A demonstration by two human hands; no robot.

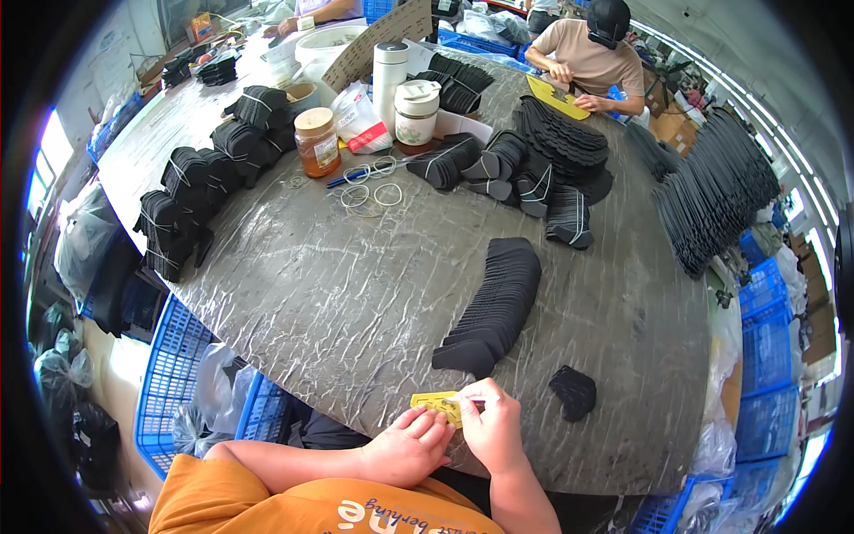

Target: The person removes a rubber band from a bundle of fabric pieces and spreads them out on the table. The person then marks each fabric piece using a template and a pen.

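Observation:
A small yellow template (433,400) with cut-out slots lies near the table's front edge. My left hand (414,438) is closed on its near side, fingertips pressing on its top. In my right hand (489,425) a thin pen (479,405) is pinched, its tip over the template's right part. Whatever lies under the template is hidden. Just beyond my hands, a long fanned row of black curved pieces (492,303) leans across the table. A small pile of black pieces (573,392) sits to the right of my right hand.
Tied black bundles (189,178) line the left side; more bundles (534,182) and a tall stack (716,191) stand right. A jar (318,142), white flask (390,84), blue pen (349,176) and rubber bands (365,198) lie beyond. A co-worker (594,58) handles a yellow board (558,96). Blue crates (173,383) flank the table.

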